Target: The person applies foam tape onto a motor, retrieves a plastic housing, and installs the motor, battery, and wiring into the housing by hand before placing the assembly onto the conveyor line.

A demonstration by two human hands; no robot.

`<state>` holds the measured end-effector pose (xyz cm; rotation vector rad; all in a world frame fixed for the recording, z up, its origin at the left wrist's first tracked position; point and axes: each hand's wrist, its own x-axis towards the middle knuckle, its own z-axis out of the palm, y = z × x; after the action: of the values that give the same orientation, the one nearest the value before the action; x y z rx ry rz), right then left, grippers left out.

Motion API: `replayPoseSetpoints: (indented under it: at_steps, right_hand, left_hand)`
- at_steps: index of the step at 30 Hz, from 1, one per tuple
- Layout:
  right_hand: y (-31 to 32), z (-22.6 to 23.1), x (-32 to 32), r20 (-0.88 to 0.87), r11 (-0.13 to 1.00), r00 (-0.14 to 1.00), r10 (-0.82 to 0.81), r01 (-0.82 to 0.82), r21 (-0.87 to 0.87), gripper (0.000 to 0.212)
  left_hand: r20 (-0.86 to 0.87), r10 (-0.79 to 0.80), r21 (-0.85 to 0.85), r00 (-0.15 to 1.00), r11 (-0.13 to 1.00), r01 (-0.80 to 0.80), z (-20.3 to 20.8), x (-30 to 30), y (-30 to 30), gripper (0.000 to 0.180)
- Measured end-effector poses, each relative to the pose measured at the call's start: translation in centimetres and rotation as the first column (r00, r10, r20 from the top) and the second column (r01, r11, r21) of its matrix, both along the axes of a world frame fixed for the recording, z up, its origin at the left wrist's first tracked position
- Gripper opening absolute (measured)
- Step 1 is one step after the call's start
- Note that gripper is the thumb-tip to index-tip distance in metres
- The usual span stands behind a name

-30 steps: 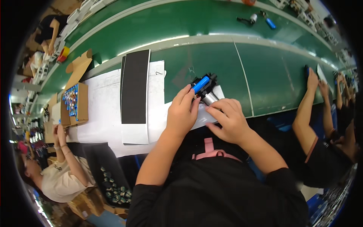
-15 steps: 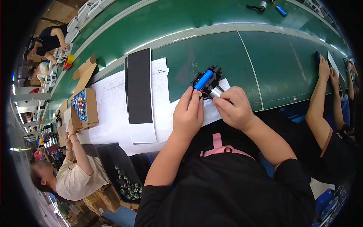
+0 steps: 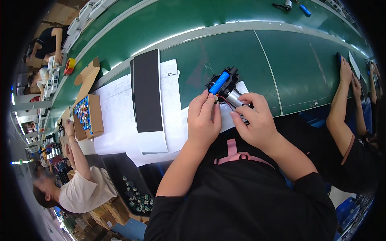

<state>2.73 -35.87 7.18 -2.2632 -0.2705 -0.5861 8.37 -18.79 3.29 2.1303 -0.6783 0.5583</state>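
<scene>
Apparently the left hand [image 3: 204, 120], nearly closed, meets the blue battery cell [image 3: 219, 83], already seated in the black housing [image 3: 229, 87] over the green bench [image 3: 297, 72]; red wire [image 3: 227, 101] hangs loose, silver motor [image 3: 234, 99] is in, right hand [image 3: 259, 122] half-open; neither hold is clear.

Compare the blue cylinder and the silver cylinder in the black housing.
Colour: the blue cylinder is bright blue; the silver cylinder is metallic.
Shape: the blue cylinder looks slimmer, the silver cylinder thicker.
Place: the blue cylinder's lower end is by the left hand; the silver cylinder is nearer the right hand.
Shared: both sit in the black housing.
</scene>
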Motion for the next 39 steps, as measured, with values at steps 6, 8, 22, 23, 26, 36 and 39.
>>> replayPoseSetpoints:
  at_steps: [6,8,22,23,26,36,39]
  right_hand:
    - [0.2,0.0,0.1,-0.065,0.993,0.994,-0.085,0.079,-0.088,0.011]
    - [0.3,0.1,0.2,-0.086,0.992,0.992,-0.087,0.079,-0.093,0.011]
    - [0.9,0.6,0.0,0.094,0.929,0.984,-0.149,0.172,-0.329,0.016]
    - [0.9,0.6,0.1,0.083,0.934,0.986,-0.145,0.164,-0.318,0.013]
    - [1.1,0.1,0.7,0.053,0.949,0.987,-0.153,0.162,-0.270,0.010]
    - [0.2,1.3,1.3,-0.160,0.989,0.987,-0.005,-0.018,-0.145,0.007]
    - [-0.6,3.1,1.4,-0.373,0.981,0.923,0.091,-0.147,-0.125,0.004]
  left_hand:
    - [0.012,-0.003,-0.009,1.000,1.000,0.003,-0.4,0.2,-0.4,0.030]
    - [-0.004,0.006,-0.026,1.000,1.000,-0.006,-0.7,0.1,-0.4,0.031]
    - [0.024,-0.012,0.003,1.000,1.000,0.012,-0.1,0.2,-0.7,0.028]
    - [0.045,-0.018,0.009,0.999,1.000,0.018,-0.1,0.3,-0.6,0.028]
    - [0.073,-0.020,0.015,0.997,1.000,0.019,0.0,0.4,-0.6,0.028]
    - [0.113,-0.026,0.001,0.993,1.000,0.026,-0.1,0.5,-0.5,0.029]
    - [0.092,-0.021,0.008,0.996,1.000,0.020,0.0,0.3,-0.6,0.029]
